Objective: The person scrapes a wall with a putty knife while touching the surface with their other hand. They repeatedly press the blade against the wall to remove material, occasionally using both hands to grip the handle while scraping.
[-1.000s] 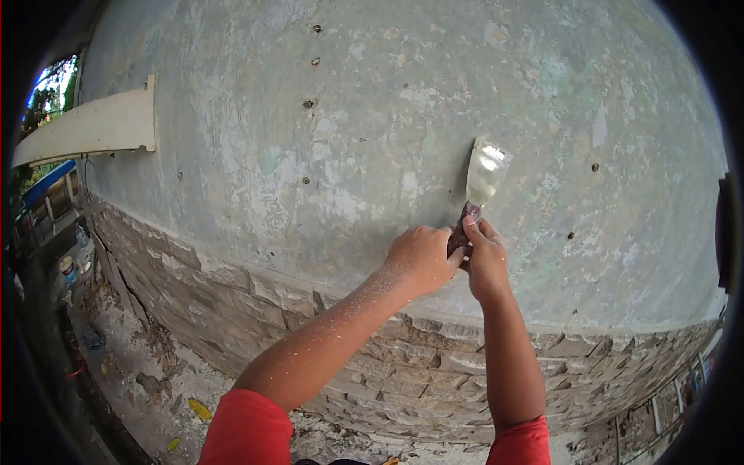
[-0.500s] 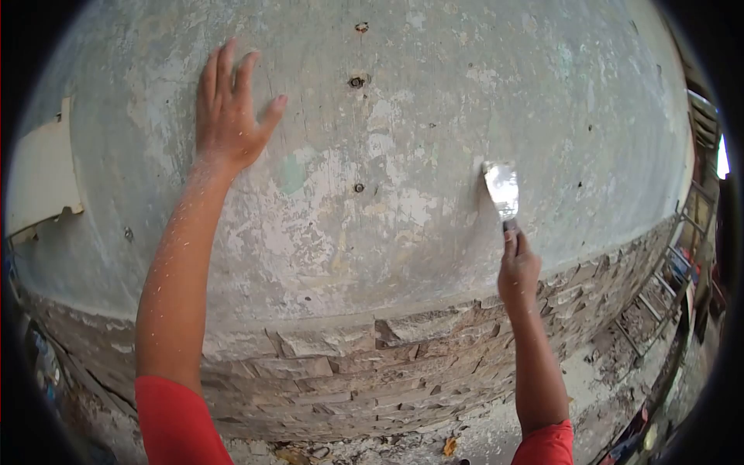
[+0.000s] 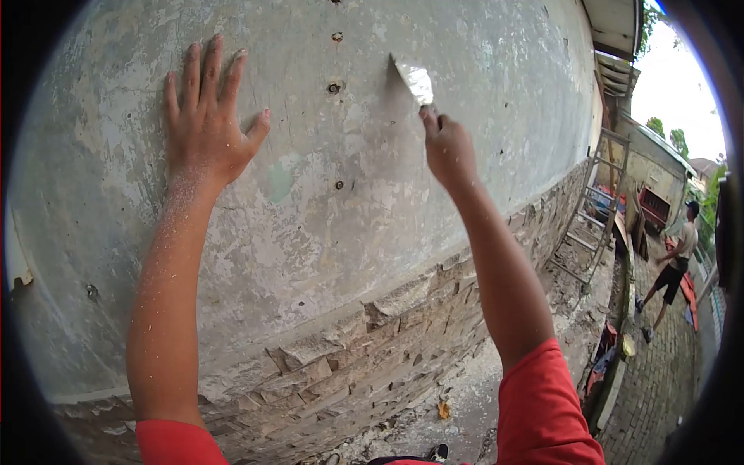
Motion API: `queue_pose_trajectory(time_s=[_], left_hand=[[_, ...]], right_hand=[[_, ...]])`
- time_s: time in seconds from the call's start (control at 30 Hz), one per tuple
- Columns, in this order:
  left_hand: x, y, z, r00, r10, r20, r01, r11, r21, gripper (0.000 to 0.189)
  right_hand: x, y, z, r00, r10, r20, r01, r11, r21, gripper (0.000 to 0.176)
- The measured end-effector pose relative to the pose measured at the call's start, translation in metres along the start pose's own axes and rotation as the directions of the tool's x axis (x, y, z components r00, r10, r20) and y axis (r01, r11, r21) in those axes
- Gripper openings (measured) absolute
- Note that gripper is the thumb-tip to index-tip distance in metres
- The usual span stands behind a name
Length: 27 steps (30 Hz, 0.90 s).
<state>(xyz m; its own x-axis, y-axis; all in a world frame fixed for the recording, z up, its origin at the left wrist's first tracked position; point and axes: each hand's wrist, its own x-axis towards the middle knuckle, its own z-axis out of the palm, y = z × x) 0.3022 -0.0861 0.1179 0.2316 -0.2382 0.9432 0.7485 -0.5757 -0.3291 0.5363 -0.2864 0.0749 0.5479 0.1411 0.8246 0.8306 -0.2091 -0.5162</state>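
My left hand (image 3: 208, 128) lies flat on the painted wall (image 3: 310, 240), fingers spread and pointing up. Pale flakes dust its wrist and forearm. In my right hand (image 3: 449, 147) is a putty knife (image 3: 417, 82), gripped by its dark handle. The shiny blade points up and left, its edge at the wall surface, to the right of the holes. Around both hands the grey-green paint is patchy and worn, with whitish bare spots and a pale green patch (image 3: 280, 182) below my left hand.
Rough stone cladding (image 3: 333, 341) juts along the wall's base, above debris-strewn ground. A ladder (image 3: 595, 209) leans at the wall's far right end. Another person (image 3: 676, 260) stands on the paved path (image 3: 659, 372). A dry leaf (image 3: 443, 410) lies below.
My right hand has moved up and left along the wall with the putty knife. The view has turned right, bringing the path and another person into sight. My left hand stays on the wall.
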Motion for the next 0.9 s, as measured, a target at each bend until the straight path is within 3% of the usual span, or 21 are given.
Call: queue_pose_trajectory(time_s=[0.07, 0.13, 0.17, 0.27, 0.37, 0.53, 0.6, 0.67, 0.7, 0.77, 0.83, 0.9], left_hand=[[0.003, 0.008, -0.009, 0.998, -0.017, 0.053, 0.015, 1.0, 0.022, 0.077], [0.008, 0.015, -0.022, 0.961, -0.119, 0.248, 0.062, 0.973, 0.224, 0.077], [0.009, 0.015, -0.023, 0.956, -0.125, 0.266, 0.068, 0.974, 0.216, 0.077], [0.009, 0.014, -0.023, 0.962, -0.112, 0.25, 0.066, 0.981, 0.184, 0.078], [0.008, 0.013, -0.022, 0.967, -0.099, 0.236, 0.058, 0.983, 0.175, 0.08], [0.007, 0.012, -0.022, 0.97, -0.091, 0.226, 0.058, 0.987, 0.147, 0.081], [0.006, 0.009, -0.015, 0.975, -0.088, 0.204, 0.062, 0.989, 0.133, 0.082], [0.003, 0.006, -0.005, 0.999, -0.017, 0.045, 0.017, 1.0, 0.003, 0.082], [0.005, 0.009, -0.012, 0.999, -0.023, 0.037, 0.023, 1.0, 0.003, 0.082], [0.013, 0.023, -0.031, 0.941, -0.137, 0.308, 0.081, 0.979, 0.188, 0.081], [0.017, 0.036, -0.03, 0.941, -0.116, 0.319, 0.071, 0.986, 0.149, 0.083], [0.018, 0.053, -0.023, 0.94, -0.061, 0.334, 0.04, 0.997, 0.071, 0.085]], right_hand=[[-0.057, 0.013, 0.007, 0.988, 0.105, 0.11, -0.102, 0.994, -0.033, 0.043], [-0.108, 0.028, 0.012, 0.973, 0.136, 0.185, -0.148, 0.987, 0.056, 0.041], [-0.119, 0.034, 0.017, 0.973, 0.146, 0.181, -0.157, 0.987, 0.046, 0.04], [-0.099, 0.024, 0.016, 0.986, 0.11, 0.124, -0.116, 0.993, 0.039, 0.042], [-0.024, -0.01, 0.0, 0.995, 0.089, 0.038, -0.091, 0.995, 0.048, 0.046], [0.036, -0.022, -0.025, 0.995, 0.074, 0.065, -0.076, 0.996, 0.036, 0.049], [0.009, -0.004, -0.02, 0.993, 0.09, 0.082, -0.093, 0.995, 0.037, 0.049], [-0.039, 0.02, -0.01, 0.987, 0.11, 0.113, -0.116, 0.992, 0.047, 0.045], [-0.067, 0.038, -0.001, 0.985, 0.124, 0.124, -0.131, 0.99, 0.048, 0.044], [-0.093, 0.054, 0.004, 0.982, 0.136, 0.13, -0.143, 0.989, 0.047, 0.044], [-0.097, 0.053, 0.003, 0.969, 0.205, 0.141, -0.211, 0.977, 0.03, 0.042], [-0.062, 0.048, -0.003, 0.981, 0.157, 0.114, -0.167, 0.983, 0.078, 0.042]])
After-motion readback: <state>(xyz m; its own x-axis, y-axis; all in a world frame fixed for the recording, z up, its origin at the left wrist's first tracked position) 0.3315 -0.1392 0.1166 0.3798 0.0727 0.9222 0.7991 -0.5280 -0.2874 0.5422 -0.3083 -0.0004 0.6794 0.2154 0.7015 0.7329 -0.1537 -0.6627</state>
